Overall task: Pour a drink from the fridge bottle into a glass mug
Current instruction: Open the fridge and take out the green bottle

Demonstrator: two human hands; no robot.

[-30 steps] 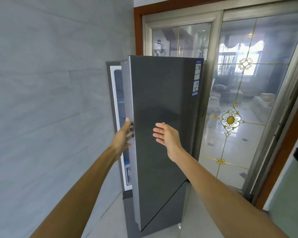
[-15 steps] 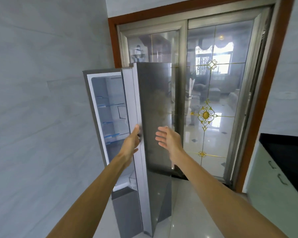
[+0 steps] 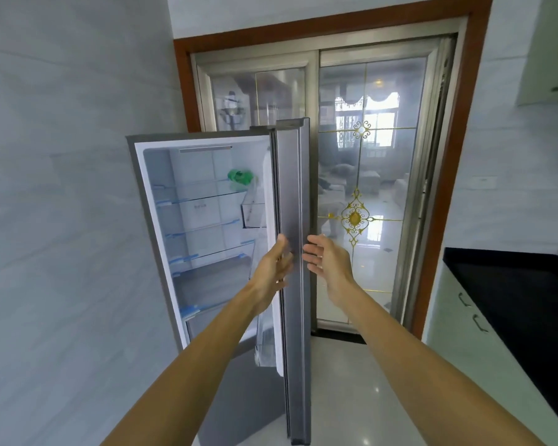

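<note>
Grey brushed metal fills the middle of our view: the tall fridge door [image 3: 293, 194] stands edge-on to us, and the white fridge cabinet [image 3: 141, 201] is open. Our left hand [image 3: 271, 272] lies against the door's inner edge, thumb up. Its fingers are blurred, so we cannot tell whether they hook round it. Our right hand [image 3: 327, 262] is spread wide and holds nothing, just beside the outer face.

The green plastic bottle [image 3: 240, 177], or what we take for it, sits on the top glass shelf, over at the right. No glass mug is in sight.

What could go wrong? Swung wide, the door could knock the gold-patterned sliding glass door [image 3: 355, 217] behind it. Let go, it may drift onto a reaching arm. The bottle looks to be lying down, so a careless grab might roll it off.

As for writing, a small mark on the fridge's back wall is too small to read.
</note>
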